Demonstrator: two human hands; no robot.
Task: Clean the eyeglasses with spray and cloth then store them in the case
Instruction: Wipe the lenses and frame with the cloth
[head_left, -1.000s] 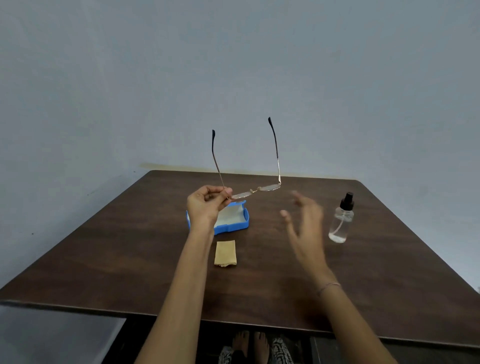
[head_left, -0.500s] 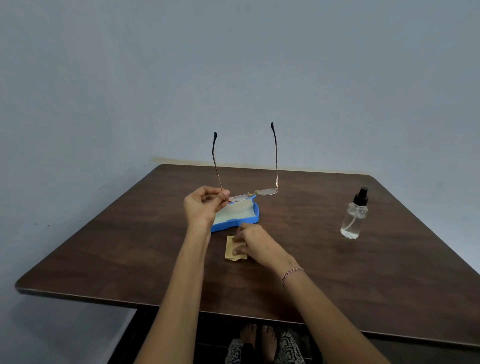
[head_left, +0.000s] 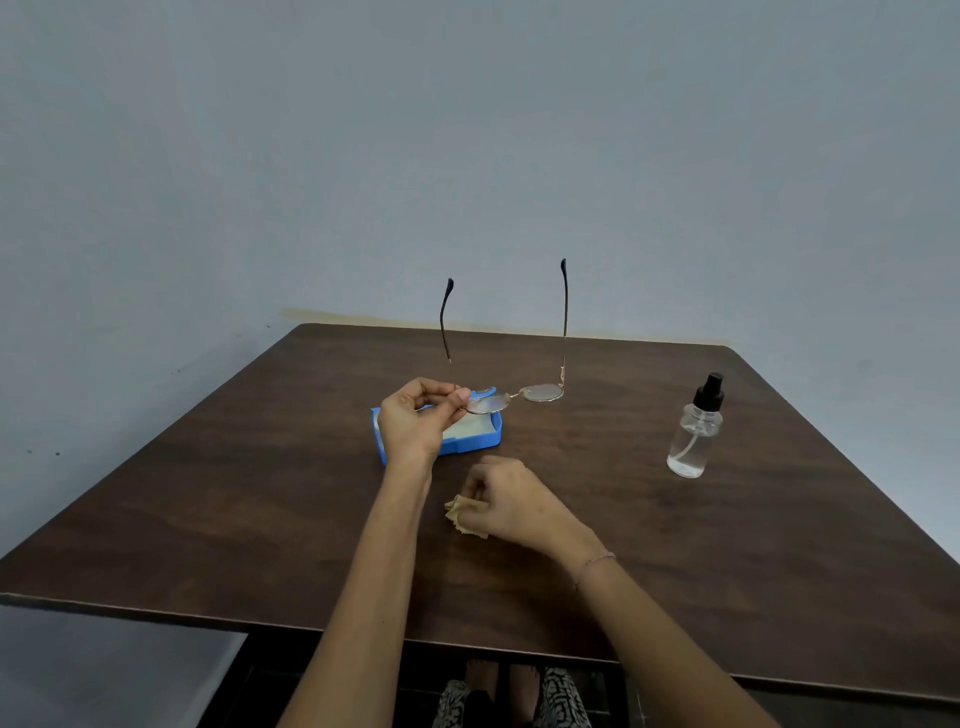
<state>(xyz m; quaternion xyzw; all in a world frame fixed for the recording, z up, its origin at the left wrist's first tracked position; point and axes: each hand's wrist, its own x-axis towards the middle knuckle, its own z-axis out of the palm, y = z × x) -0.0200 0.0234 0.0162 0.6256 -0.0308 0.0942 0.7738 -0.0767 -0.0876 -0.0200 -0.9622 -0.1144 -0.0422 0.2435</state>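
My left hand (head_left: 415, 421) pinches the thin gold-rimmed eyeglasses (head_left: 540, 392) at the left lens edge and holds them above the table, temples pointing up. Under them lies the open blue case (head_left: 475, 441) with a pale lining. My right hand (head_left: 511, 501) grips the small tan cloth (head_left: 460, 512), bunched at the fingertips, just in front of the case. The clear spray bottle (head_left: 696, 431) with a black nozzle stands upright to the right, apart from both hands.
The dark wooden table (head_left: 727, 571) sits against a plain grey wall. Its near edge runs across the lower view, with my feet visible beneath it.
My right hand came down from mid-air to the cloth and has gathered it up in its fingers. The left hand has kept the glasses held over the case.
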